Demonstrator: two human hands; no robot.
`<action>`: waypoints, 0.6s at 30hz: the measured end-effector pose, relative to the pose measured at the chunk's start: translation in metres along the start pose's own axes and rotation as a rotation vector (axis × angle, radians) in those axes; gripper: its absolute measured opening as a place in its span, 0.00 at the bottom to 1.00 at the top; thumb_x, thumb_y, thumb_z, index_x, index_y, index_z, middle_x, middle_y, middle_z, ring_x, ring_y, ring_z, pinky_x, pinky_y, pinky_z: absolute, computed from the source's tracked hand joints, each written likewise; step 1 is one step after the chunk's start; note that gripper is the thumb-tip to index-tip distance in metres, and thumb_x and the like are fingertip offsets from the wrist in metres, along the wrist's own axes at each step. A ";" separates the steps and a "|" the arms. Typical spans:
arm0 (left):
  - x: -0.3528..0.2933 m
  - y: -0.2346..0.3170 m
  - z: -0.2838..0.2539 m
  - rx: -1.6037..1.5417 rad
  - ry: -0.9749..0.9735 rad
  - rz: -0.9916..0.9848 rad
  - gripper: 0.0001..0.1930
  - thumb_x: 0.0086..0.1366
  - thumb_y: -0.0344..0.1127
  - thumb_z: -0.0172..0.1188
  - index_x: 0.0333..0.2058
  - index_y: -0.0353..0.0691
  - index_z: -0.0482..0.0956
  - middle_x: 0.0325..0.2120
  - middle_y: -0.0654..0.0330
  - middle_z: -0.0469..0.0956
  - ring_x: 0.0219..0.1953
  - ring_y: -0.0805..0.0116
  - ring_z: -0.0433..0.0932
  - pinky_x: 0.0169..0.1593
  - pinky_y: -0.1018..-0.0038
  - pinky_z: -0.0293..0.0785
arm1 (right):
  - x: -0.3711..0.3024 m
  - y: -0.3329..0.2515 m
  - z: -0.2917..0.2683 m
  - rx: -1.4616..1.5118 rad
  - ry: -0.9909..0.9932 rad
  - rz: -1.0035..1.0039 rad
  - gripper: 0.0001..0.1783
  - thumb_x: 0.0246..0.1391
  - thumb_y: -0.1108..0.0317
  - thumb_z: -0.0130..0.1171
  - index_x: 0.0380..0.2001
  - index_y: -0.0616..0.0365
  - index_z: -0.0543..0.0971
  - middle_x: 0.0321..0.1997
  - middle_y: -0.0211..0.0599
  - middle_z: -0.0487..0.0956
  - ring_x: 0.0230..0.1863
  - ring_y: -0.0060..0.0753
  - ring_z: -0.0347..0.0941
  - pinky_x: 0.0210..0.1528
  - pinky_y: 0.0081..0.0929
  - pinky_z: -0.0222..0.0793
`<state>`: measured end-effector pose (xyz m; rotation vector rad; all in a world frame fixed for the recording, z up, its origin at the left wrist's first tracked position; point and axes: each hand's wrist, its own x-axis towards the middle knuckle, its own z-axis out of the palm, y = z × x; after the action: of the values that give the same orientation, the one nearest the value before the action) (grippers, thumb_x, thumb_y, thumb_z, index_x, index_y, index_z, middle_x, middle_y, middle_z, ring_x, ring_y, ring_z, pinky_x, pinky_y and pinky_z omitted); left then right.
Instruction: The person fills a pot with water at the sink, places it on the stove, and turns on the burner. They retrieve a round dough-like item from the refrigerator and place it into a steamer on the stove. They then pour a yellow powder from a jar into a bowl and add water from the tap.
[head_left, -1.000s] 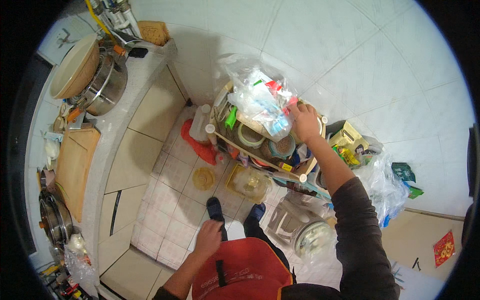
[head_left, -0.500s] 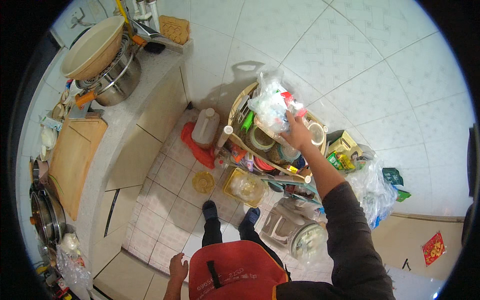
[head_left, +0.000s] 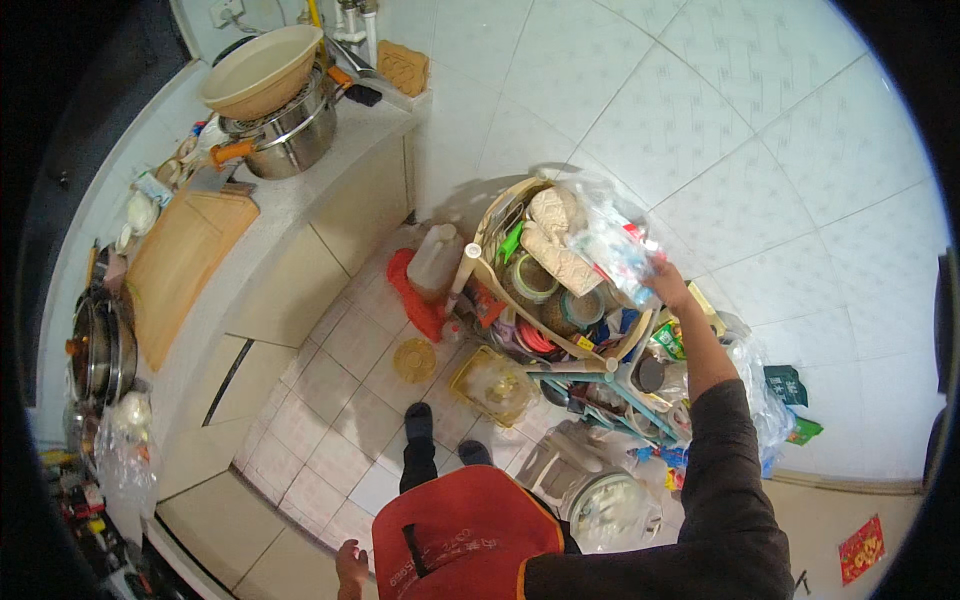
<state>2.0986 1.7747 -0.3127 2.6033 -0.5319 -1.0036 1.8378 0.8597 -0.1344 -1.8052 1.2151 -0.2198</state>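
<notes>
My right hand (head_left: pixel 670 285) grips the near right end of a crumpled clear plastic bag (head_left: pixel 612 240) with white, red and blue showing in it. The bag lies over the right side of the top tier of a cream-rimmed shelf rack (head_left: pixel 478 262). Beside it on that tier are a long cream patterned packet (head_left: pixel 556 258), a rounded cream bundle (head_left: pixel 556 212), a lidded jar (head_left: pixel 532 280), another jar (head_left: pixel 582 308) and a bright green item (head_left: pixel 510 242). My left hand (head_left: pixel 350 568) hangs low by the red apron (head_left: pixel 465 535), fingers apart, holding nothing.
On the floor are a plastic jug (head_left: pixel 437 260) by a red bag (head_left: pixel 408 290), a yellow lid-like disc (head_left: pixel 414 360), a yellow basket (head_left: pixel 493 388) and a large clear container (head_left: pixel 600 505). The left counter holds a cutting board (head_left: pixel 185 270), a steel pot (head_left: pixel 295 140) and a large bowl (head_left: pixel 265 72).
My right hand has pulled the plastic bag to the right, uncovering the cream packet and bundle. The view has shifted, and my left hand sits lower in it.
</notes>
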 end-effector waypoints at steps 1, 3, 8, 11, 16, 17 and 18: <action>-0.019 0.000 0.008 -0.012 -0.011 -0.044 0.18 0.56 0.31 0.62 0.45 0.32 0.77 0.34 0.49 0.81 0.38 0.55 0.81 0.43 0.63 0.77 | 0.004 0.018 0.002 -0.007 0.069 -0.058 0.32 0.45 0.78 0.60 0.58 0.66 0.73 0.54 0.39 0.78 0.55 0.33 0.72 0.59 0.28 0.65; -0.061 0.003 0.036 -0.186 0.056 -0.053 0.16 0.58 0.32 0.61 0.46 0.36 0.77 0.27 0.54 0.79 0.33 0.56 0.80 0.40 0.64 0.77 | 0.010 0.049 0.016 -0.084 0.248 -0.088 0.31 0.46 0.79 0.56 0.58 0.66 0.74 0.53 0.38 0.79 0.55 0.32 0.72 0.59 0.28 0.65; -0.145 -0.011 0.081 -0.389 0.004 -0.203 0.15 0.60 0.33 0.59 0.46 0.35 0.77 0.34 0.54 0.81 0.36 0.61 0.80 0.42 0.67 0.78 | 0.024 0.061 0.024 -0.306 0.561 -0.280 0.29 0.46 0.67 0.58 0.55 0.61 0.77 0.48 0.61 0.79 0.53 0.58 0.76 0.56 0.40 0.70; -0.194 -0.007 0.095 -0.401 -0.008 -0.238 0.18 0.62 0.33 0.59 0.50 0.34 0.74 0.39 0.52 0.80 0.40 0.63 0.80 0.45 0.68 0.77 | 0.016 0.050 0.026 -0.463 0.550 -0.203 0.33 0.47 0.64 0.61 0.59 0.58 0.73 0.50 0.61 0.78 0.56 0.58 0.72 0.58 0.43 0.68; -0.267 0.056 0.105 -0.791 0.019 -0.562 0.27 0.66 0.42 0.60 0.58 0.30 0.69 0.46 0.48 0.79 0.46 0.59 0.79 0.51 0.65 0.76 | -0.018 0.048 0.039 -0.626 0.645 -0.061 0.47 0.48 0.51 0.68 0.68 0.57 0.62 0.60 0.56 0.72 0.62 0.59 0.65 0.63 0.52 0.61; -0.280 0.071 0.113 -0.854 -0.072 -0.529 0.31 0.68 0.48 0.57 0.61 0.30 0.65 0.51 0.46 0.76 0.51 0.55 0.77 0.55 0.64 0.73 | -0.029 0.050 0.048 -0.814 0.776 -0.156 0.50 0.47 0.46 0.69 0.67 0.61 0.62 0.60 0.55 0.72 0.62 0.59 0.65 0.65 0.50 0.60; -0.301 0.081 0.121 -0.932 -0.096 -0.404 0.35 0.70 0.54 0.54 0.64 0.31 0.62 0.56 0.43 0.73 0.56 0.52 0.74 0.59 0.64 0.71 | -0.040 0.049 0.051 -0.702 0.799 -0.201 0.49 0.48 0.45 0.67 0.66 0.63 0.63 0.63 0.57 0.69 0.64 0.59 0.64 0.66 0.51 0.58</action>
<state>1.7897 1.8179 -0.1922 1.8310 0.4009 -1.1275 1.8166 0.9172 -0.1872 -2.5760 1.8062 -0.7600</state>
